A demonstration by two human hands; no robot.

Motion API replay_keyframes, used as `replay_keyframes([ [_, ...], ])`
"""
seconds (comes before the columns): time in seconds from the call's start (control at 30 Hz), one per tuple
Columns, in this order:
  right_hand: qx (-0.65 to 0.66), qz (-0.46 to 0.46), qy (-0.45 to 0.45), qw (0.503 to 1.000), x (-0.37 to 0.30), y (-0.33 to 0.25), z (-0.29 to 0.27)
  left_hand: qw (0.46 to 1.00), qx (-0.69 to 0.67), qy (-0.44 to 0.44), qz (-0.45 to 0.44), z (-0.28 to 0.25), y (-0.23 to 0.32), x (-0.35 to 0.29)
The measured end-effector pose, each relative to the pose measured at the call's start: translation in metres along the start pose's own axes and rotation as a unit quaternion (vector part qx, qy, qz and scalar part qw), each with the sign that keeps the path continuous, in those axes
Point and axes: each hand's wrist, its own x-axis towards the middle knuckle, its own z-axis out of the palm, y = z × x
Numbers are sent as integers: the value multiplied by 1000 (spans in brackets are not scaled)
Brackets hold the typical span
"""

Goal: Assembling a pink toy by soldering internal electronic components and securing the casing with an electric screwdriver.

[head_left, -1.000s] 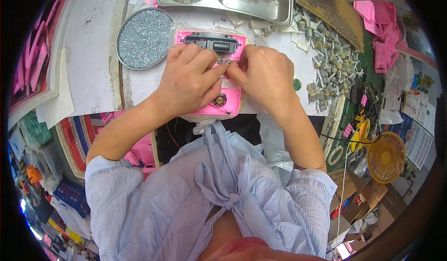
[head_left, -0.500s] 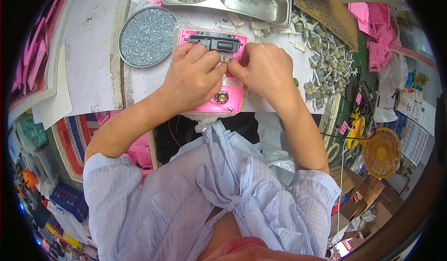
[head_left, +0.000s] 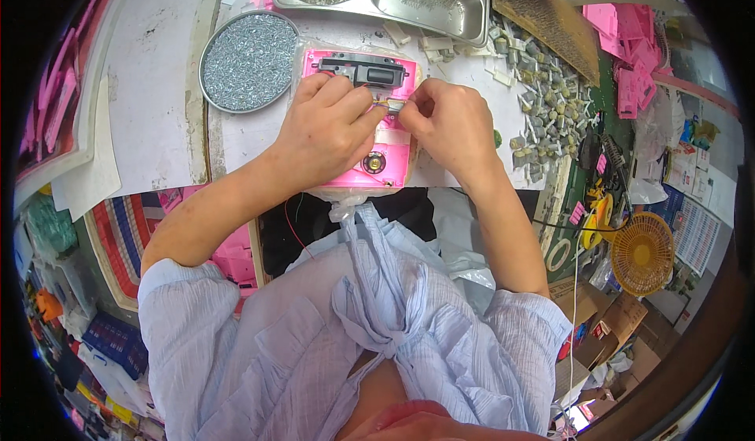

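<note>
A pink plastic toy casing (head_left: 399,156) lies in front of me at the table's edge, on a clear plastic-wrapped pad. A black plastic mechanism (head_left: 370,71) is fitted across its far end, and a small round speaker (head_left: 374,163) sits at the near end. My left hand (head_left: 329,126) is closed over the casing's left side, pinching thin wires (head_left: 380,104). My right hand (head_left: 450,123), also closed, pinches the right end of a small silver part (head_left: 395,105) that the wires lead to. My fingers partly hide that part.
A round tray of screws (head_left: 248,62) stands to the left. Beyond the casing is a metal compartment tray (head_left: 429,5) with small metal pieces. Many small grey-and-white parts (head_left: 546,99) lie heaped to the right. A yellow basket (head_left: 643,254) is farther right.
My fingertips have drawn slightly apart, with the right hand's fingers changing position, and the small silver part now shows between them. The left hand has hardly moved.
</note>
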Motion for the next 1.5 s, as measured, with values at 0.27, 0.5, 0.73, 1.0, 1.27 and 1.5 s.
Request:
replay_keyframes([
  [0.27, -104, -14, -152, 983, 30, -12, -16, 1000, 7, -7, 18, -2, 1, 8],
  [0.5, -128, -141, -69, 979, 11, -18, -14, 1000, 6, -24, 9, -3, 2, 4],
  [0.73, 171, 31, -130, 976, 22, 26, -13, 999, 0, -42, 6, -3, 4, 7],
  [1.0, 238, -12, -105, 965, 18, 38, 0, 999, -7, -43, 0, -3, 4, 8],
  [1.27, 426, 74, -229, 872, 22, 47, -3, 997, -11, -71, 6, -8, 1, 11],
  [1.5, 300, 78, -155, 938, 16, 29, 1, 998, -21, -62, -8, -7, -1, 6],
])
